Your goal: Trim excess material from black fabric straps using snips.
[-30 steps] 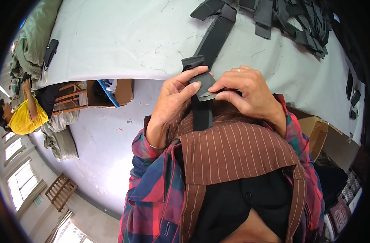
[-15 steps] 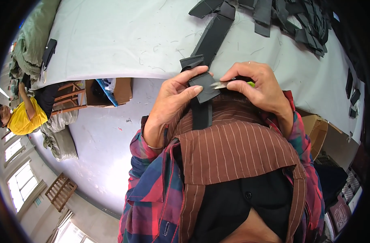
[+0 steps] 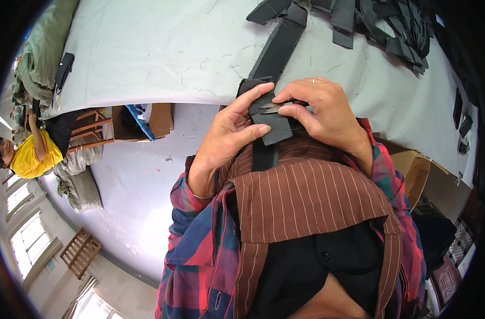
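My left hand (image 3: 226, 133) is closed on a dark grey fabric strip (image 3: 277, 131), fingers along its far part and thumb on its face. My right hand (image 3: 323, 109) pinches small thread snips (image 3: 270, 108). Their pointed metal blades lie over the fabric near my left fingers; the handles are mostly hidden in the palm. From the held piece, a long dark strip (image 3: 280, 48) runs away over the pale tabletop. Another dark length (image 3: 264, 158) hangs down against my brown striped apron (image 3: 311, 196).
A heap of dark fabric strips (image 3: 394, 32) lies at the table's far right. Loose thread ends dot the pale table cover (image 3: 146, 53). Left of me stand a cardboard box (image 3: 161, 121) and a wooden stool (image 3: 91, 127). A person in yellow (image 3: 38, 154) is beyond.
The held fabric has turned and shifted slightly toward me. My right hand has moved a little left, bringing the snips' blades over the fabric's face.
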`<state>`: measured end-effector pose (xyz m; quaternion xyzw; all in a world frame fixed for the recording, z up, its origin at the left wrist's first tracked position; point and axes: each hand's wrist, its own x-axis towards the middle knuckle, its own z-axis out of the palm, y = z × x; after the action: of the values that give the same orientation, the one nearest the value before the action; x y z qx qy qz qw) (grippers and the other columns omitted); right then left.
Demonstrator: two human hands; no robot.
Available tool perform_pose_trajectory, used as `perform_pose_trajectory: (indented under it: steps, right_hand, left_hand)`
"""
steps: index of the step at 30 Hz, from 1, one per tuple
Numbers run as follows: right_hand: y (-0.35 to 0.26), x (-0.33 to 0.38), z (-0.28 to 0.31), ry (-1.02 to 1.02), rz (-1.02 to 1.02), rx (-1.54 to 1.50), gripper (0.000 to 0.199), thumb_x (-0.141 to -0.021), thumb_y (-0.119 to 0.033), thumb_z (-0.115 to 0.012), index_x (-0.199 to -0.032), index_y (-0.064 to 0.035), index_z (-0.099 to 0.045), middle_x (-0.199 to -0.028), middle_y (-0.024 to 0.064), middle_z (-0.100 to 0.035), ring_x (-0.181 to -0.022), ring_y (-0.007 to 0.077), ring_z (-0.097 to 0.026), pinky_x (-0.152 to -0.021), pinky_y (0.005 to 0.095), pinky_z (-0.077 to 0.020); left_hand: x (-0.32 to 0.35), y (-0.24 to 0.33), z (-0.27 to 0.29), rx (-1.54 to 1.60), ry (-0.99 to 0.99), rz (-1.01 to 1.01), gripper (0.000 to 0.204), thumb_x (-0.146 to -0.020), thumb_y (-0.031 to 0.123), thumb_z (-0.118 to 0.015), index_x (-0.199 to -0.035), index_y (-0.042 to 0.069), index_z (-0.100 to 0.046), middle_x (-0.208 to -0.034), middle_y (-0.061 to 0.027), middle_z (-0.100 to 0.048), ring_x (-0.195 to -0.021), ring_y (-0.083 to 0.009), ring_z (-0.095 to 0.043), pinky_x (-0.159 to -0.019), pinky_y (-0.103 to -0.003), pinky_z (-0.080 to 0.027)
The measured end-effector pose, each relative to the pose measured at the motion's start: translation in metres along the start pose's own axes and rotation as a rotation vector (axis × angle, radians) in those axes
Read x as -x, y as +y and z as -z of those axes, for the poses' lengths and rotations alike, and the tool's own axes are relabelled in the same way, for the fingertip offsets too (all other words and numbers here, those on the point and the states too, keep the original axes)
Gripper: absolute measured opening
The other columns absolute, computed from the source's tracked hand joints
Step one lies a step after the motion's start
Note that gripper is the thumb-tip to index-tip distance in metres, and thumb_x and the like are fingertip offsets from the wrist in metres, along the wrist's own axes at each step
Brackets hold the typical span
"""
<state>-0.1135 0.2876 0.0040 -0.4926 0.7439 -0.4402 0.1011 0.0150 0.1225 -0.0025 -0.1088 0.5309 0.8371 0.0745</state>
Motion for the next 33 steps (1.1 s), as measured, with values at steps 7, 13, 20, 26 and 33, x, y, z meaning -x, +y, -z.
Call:
perform_pose_trajectory:
  steps: [7, 13, 20, 26, 33]
  right_hand:
    - [-0.0002, 0.0002, -0.0032, -0.047, -0.074, -0.043, 0.01, -0.077, -0.013, -0.067, -0.083, -0.0062, -0.064, -0.074, 0.0089, -0.064, -0.068, 0.0278, -0.06, -0.062, 0.0359, -0.0443]
    - [-0.0018, -0.0004, -0.0048, -0.087, -0.14, -0.077, 0.009, -0.078, -0.013, -0.066, -0.085, -0.0066, -0.066, -0.077, 0.008, -0.066, -0.07, 0.0259, -0.061, -0.065, 0.0334, -0.0446]
    - [0.0013, -0.0002, -0.0067, -0.063, -0.083, -0.045, 0.009, -0.077, -0.013, -0.067, -0.084, -0.0072, -0.066, -0.078, 0.0054, -0.067, -0.07, 0.0236, -0.061, -0.067, 0.0322, -0.043]
    - [0.0011, -0.0028, -0.001, -0.071, -0.097, -0.047, 0.01, -0.076, -0.015, -0.069, -0.082, -0.0076, -0.065, -0.076, 0.0084, -0.067, -0.071, 0.0283, -0.063, -0.065, 0.0364, -0.0464]
    - [0.0012, -0.0025, -0.0031, -0.064, -0.073, -0.061, 0.011, -0.075, -0.015, -0.069, -0.082, -0.0074, -0.066, -0.076, 0.0087, -0.067, -0.071, 0.0286, -0.063, -0.064, 0.0371, -0.0466]
  left_hand:
    - [-0.0006, -0.001, -0.0003, -0.052, 0.003, 0.009, 0.065, -0.081, -0.007, -0.06, -0.141, 0.003, -0.037, -0.128, -0.0062, -0.05, -0.114, -0.0123, -0.05, -0.098, -0.027, -0.04]
    - [-0.0013, -0.0018, -0.002, -0.14, 0.004, -0.022, 0.065, -0.08, -0.008, -0.058, -0.14, 0.003, -0.037, -0.133, -0.0057, -0.046, -0.116, -0.0126, -0.048, -0.098, -0.028, -0.04]
    - [-0.0007, 0.0017, -0.0025, -0.175, -0.005, 0.01, 0.065, -0.08, -0.009, -0.057, -0.14, 0.002, -0.037, -0.134, -0.0061, -0.045, -0.117, -0.013, -0.047, -0.099, -0.028, -0.039]
    - [-0.0002, 0.0029, -0.0027, -0.17, -0.007, 0.015, 0.064, -0.08, -0.008, -0.056, -0.14, 0.002, -0.037, -0.135, -0.0065, -0.044, -0.118, -0.0133, -0.046, -0.1, -0.028, -0.039]
    - [-0.0001, 0.0037, -0.0035, -0.17, -0.019, 0.017, 0.064, -0.08, -0.008, -0.055, -0.14, 0.002, -0.037, -0.135, -0.0067, -0.044, -0.119, -0.0137, -0.046, -0.1, -0.028, -0.039]
